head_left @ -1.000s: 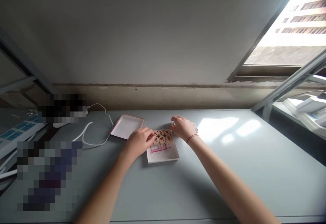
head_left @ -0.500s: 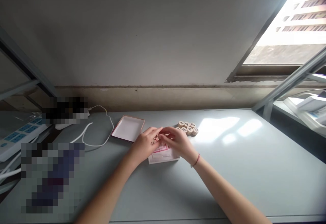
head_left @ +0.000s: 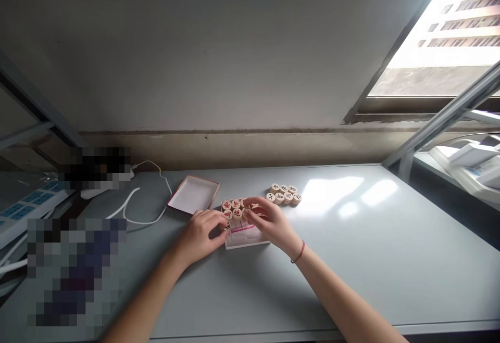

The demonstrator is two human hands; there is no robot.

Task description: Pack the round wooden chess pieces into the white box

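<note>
The lower middle and whole right half of the table (head_left: 351, 259) lie bare, giving open passage from the near edge. At centre frame the box (head_left: 246, 236) with its red pieces (head_left: 232, 208) blocks the way, both hands on it: left hand (head_left: 201, 233), right hand (head_left: 269, 220). Just upper right sits a cluster of black pieces (head_left: 284, 194). Upper left of the box the lid (head_left: 192, 195) and a white cable (head_left: 135, 200) crowd the surface.

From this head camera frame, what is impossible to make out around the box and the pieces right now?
- Head view: the right hand covers part of the box, hiding pieces beneath it.
- Characters on the loose pieces are too small to read.
- Whether the left hand pinches a piece: unclear, fingers curl over.
- Pixelated patches hide the left side.
</note>
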